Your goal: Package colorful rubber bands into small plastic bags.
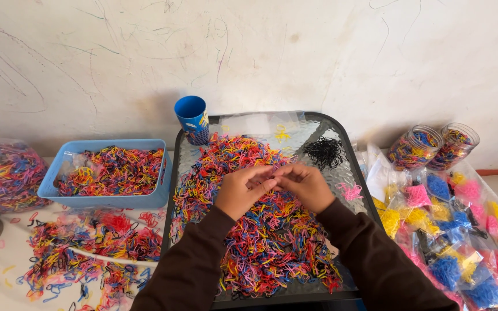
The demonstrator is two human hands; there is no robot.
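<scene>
A big heap of small rubber bands (pixel 260 230) in red, yellow, blue, pink and black covers a dark-rimmed glass tray table (pixel 353 155). My left hand (pixel 242 190) and my right hand (pixel 306 185) meet above the heap, fingertips touching. The fingers pinch together at the middle; whatever they hold is too small to make out. A small pile of black bands (pixel 325 152) lies at the far right of the tray, and a few pink ones (pixel 350 191) sit beside my right hand.
A blue cup (pixel 192 119) stands at the tray's far left corner. A light blue basket (pixel 64 158) of mixed bands sits left, a clear bag of bands (pixel 4 175) beyond it. Loose bands (pixel 87 247) lie below. Right: two clear jars (pixel 430 147) and bagged sorted bands (pixel 451 230).
</scene>
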